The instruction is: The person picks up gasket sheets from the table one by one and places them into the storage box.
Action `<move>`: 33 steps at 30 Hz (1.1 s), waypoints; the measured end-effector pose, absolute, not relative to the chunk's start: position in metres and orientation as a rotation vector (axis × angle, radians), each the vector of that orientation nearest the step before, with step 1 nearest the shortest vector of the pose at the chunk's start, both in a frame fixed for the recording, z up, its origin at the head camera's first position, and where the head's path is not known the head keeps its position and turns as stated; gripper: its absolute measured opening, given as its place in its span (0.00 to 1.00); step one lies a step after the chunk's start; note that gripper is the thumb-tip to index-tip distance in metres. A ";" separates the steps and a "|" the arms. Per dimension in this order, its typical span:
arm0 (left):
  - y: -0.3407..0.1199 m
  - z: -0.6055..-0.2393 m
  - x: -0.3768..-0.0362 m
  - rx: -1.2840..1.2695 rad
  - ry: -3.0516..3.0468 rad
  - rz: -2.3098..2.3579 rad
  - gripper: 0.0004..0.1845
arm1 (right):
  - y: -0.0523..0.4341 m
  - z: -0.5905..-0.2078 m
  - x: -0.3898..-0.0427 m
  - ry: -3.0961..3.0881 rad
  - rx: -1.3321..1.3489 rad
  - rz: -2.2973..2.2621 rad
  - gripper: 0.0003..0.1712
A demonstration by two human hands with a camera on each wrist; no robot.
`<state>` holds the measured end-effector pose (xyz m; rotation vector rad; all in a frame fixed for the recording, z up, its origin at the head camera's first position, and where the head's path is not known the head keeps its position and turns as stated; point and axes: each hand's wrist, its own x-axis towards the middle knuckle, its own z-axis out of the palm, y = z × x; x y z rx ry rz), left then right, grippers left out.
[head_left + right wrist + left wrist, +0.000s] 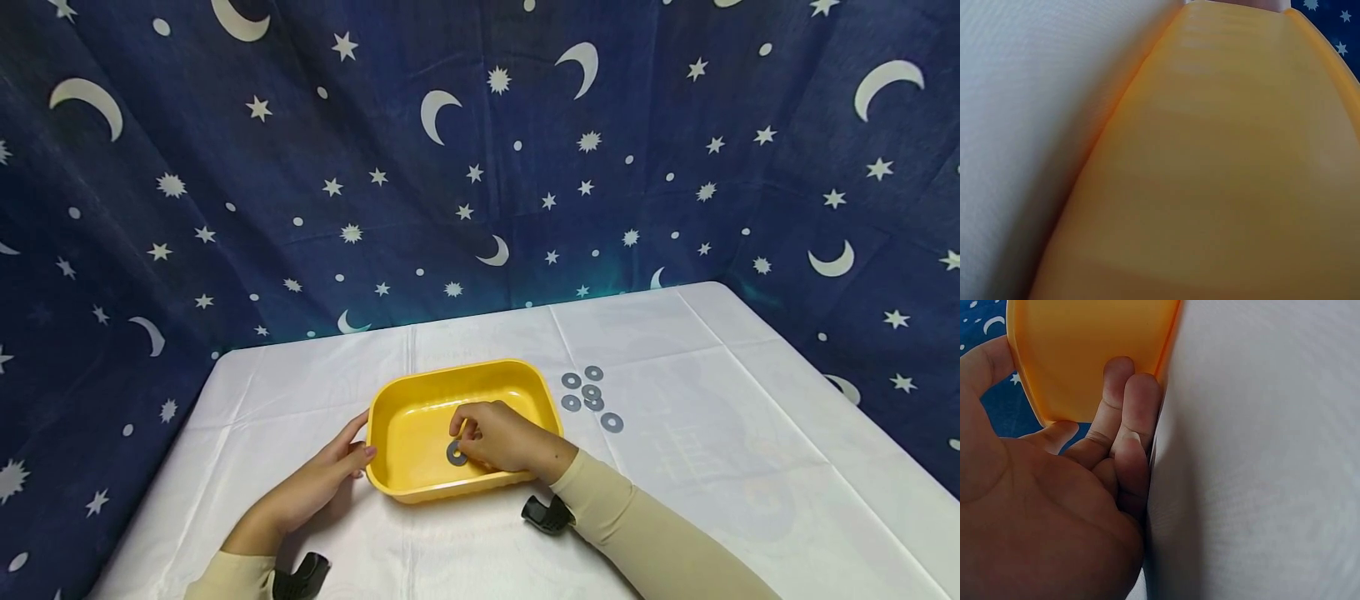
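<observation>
A yellow rectangular tray with rounded corners stands on the white-covered table. My left hand holds its left end, thumb at the rim. In the left wrist view, fingertips of that hand lie against the tray's outer wall. My right hand reaches over the near rim into the tray, fingers curled, and pinches a grey flat washer low over the tray floor. The right wrist view shows just the tray's outer side; the right hand's fingers are hidden there.
Several more grey washers lie on the table right of the tray, two of them overlapping. A white cloth covers the table. Behind and at the sides hangs a dark blue curtain with moons and stars.
</observation>
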<state>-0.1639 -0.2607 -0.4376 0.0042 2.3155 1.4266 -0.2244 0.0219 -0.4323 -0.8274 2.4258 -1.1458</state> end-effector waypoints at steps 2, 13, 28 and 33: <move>-0.261 -0.437 -0.164 0.007 2.314 1.428 0.36 | 0.022 -0.432 -0.225 2.444 -0.835 -1.134 0.06; -0.261 -0.436 -0.165 0.006 2.320 1.428 0.36 | 0.022 -0.430 -0.226 2.522 -0.888 -1.085 0.04; -0.260 -0.437 -0.164 -0.014 2.318 1.427 0.37 | 0.023 -0.426 -0.225 2.601 -0.879 -1.086 0.05; -0.260 -0.436 -0.163 -0.010 2.316 1.428 0.37 | 0.025 -0.418 -0.220 2.761 -0.864 -1.117 0.06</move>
